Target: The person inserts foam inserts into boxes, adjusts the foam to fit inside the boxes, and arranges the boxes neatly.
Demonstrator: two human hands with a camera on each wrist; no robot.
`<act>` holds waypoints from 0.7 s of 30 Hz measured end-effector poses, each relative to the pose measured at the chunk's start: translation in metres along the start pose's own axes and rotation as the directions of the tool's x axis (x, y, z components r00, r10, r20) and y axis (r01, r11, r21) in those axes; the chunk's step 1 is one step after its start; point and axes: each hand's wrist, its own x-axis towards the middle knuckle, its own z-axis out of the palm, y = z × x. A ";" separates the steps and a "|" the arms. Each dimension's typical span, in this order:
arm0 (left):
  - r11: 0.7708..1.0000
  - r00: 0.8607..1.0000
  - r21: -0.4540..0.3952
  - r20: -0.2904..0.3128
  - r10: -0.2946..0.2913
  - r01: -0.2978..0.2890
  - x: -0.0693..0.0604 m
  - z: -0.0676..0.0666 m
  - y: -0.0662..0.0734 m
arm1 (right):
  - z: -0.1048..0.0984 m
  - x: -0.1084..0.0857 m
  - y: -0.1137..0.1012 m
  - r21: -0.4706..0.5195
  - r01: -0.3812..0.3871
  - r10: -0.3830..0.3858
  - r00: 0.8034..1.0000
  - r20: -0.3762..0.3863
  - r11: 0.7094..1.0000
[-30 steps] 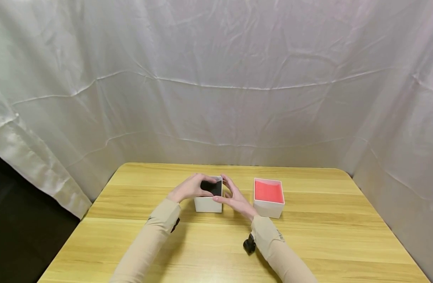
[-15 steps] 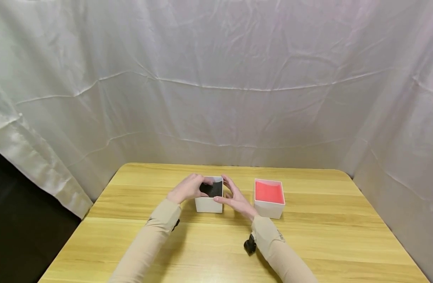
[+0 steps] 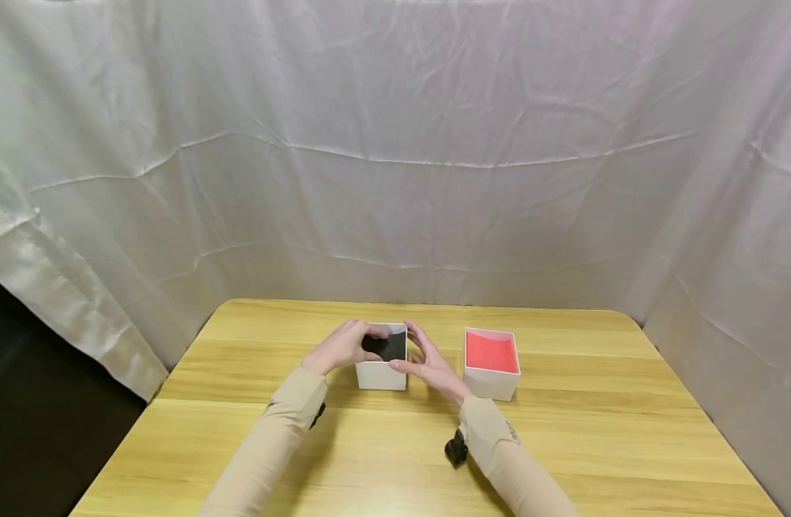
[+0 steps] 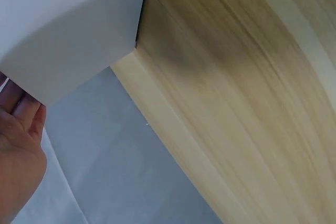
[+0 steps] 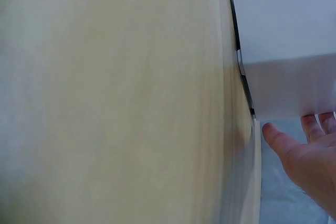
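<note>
A white open-topped box (image 3: 382, 375) with a black, sheet-like inside (image 3: 394, 347) stands left of the table's middle. Over its left part reaches my left hand (image 3: 339, 347), thumb and fingers spread apart at the opening. Some of its fingertips are hidden, and in the left wrist view they lie against the box wall (image 4: 79, 51). My right hand (image 3: 432, 366) spans the right side of the same box, its thumb at the near corner and its fingers towards the far one. In the right wrist view the fingers (image 5: 312, 128) touch the box or lie very close.
Right of my right hand stands a second white box (image 3: 492, 383), with a red inside (image 3: 492, 351). Both boxes are on a wooden table (image 3: 395, 445). Pale curtains (image 3: 395, 201) hang behind and beside it, and something dark (image 3: 46, 402) lies past its left edge.
My left thumb and fingers have drawn back a little to the left, so more of the black inside shows. The right hand and both boxes stay nearly where they were.
</note>
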 end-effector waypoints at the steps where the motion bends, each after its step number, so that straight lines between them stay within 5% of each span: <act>1: 1.000 1.000 -0.009 -0.003 0.001 -0.001 0.000 0.000 0.000 | 0.000 0.000 0.000 -0.004 0.000 0.000 1.000 -0.001 1.000; 12: 0.972 0.994 -0.224 -0.069 -0.084 0.067 -0.004 0.002 -0.002 | -0.001 0.000 -0.005 -0.032 0.007 -0.007 1.000 0.003 0.999; 21: 0.948 0.972 -0.293 -0.155 -0.174 0.123 -0.013 0.005 -0.003 | -0.001 -0.005 -0.015 -0.111 -0.025 0.023 1.000 -0.015 0.993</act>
